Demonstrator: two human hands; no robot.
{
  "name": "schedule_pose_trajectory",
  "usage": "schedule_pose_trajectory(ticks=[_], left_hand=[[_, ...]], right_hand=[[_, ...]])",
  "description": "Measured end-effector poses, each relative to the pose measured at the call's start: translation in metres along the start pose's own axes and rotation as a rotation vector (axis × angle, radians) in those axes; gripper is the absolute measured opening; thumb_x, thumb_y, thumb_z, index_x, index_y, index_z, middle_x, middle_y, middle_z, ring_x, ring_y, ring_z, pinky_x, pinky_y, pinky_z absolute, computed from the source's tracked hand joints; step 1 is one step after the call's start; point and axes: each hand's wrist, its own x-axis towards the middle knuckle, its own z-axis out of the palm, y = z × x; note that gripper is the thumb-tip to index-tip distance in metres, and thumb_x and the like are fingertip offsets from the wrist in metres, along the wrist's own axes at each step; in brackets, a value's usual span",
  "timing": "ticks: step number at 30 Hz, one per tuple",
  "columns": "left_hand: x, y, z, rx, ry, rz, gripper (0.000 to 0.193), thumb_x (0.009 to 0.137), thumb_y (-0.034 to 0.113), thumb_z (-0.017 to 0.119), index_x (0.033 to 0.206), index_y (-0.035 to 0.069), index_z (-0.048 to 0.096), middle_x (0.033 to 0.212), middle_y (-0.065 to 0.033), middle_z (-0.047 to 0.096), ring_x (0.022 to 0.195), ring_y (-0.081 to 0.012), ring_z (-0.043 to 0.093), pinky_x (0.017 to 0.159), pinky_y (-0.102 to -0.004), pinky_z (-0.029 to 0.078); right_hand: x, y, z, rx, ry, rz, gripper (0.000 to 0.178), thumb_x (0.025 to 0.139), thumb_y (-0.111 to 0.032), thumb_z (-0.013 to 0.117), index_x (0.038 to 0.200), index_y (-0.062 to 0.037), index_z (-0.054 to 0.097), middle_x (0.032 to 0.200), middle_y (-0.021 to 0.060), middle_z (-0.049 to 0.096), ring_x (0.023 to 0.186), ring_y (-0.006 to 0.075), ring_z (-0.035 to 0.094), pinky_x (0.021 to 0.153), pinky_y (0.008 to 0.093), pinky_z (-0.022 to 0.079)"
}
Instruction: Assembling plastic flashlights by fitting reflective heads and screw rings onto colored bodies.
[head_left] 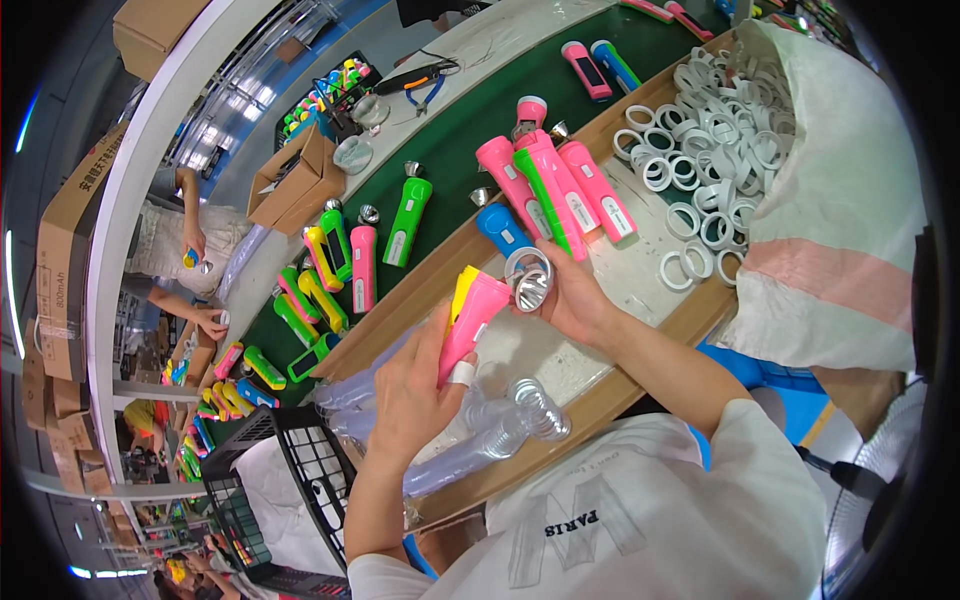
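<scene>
My left hand, a white wrap round one finger, is closed round a pink flashlight body. A yellow piece shows along that body's far side; I cannot tell whether it is separate. Close by, my right hand grips a shiny silver reflector with a pale ring at its edge. The reflector is beside the pink body's wide end. Just beyond lie a blue flashlight body, several pink ones and a green one.
White rings spill from a woven sack on the right. Clear plastic lenses in stacks lie near me in the wooden-edged tray. Flashlights line the green belt. A black crate stands left; a co-worker's hands are beyond.
</scene>
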Motion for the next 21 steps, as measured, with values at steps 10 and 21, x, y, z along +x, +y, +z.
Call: schedule_pose_trajectory(ticks=[10, 21], left_hand=[[0.007, 0.012, 0.01, 0.367, 0.081, 0.16, 0.061, 0.07, 0.015, 0.073, 0.128, 0.025, 0.058, 0.091, -0.0067, 0.058, 0.077, -0.0238, 0.056, 0.069, -0.037, 0.045], [-0.001, 0.021, 0.0, 0.403, -0.181, 0.118, 0.067, 0.069, 0.009, 0.072, 0.131, 0.026, 0.053, 0.095, -0.01, 0.055, 0.075, -0.0271, 0.056, 0.057, -0.0368, 0.048]], right_hand=[[-0.001, -0.002, -0.001, -0.03, -0.092, 0.0, 0.035, 0.098, -0.038, 0.045, 0.11, -0.0069, 0.057, 0.097, 0.0075, 0.065, 0.086, 0.0196, 0.066, 0.072, 0.0379, 0.057], [-0.009, 0.005, 0.0, -0.389, -0.111, -0.183, 0.033, 0.098, -0.031, 0.049, 0.122, -0.0079, 0.049, 0.104, 0.0086, 0.058, 0.089, 0.0159, 0.062, 0.079, 0.0325, 0.053]])
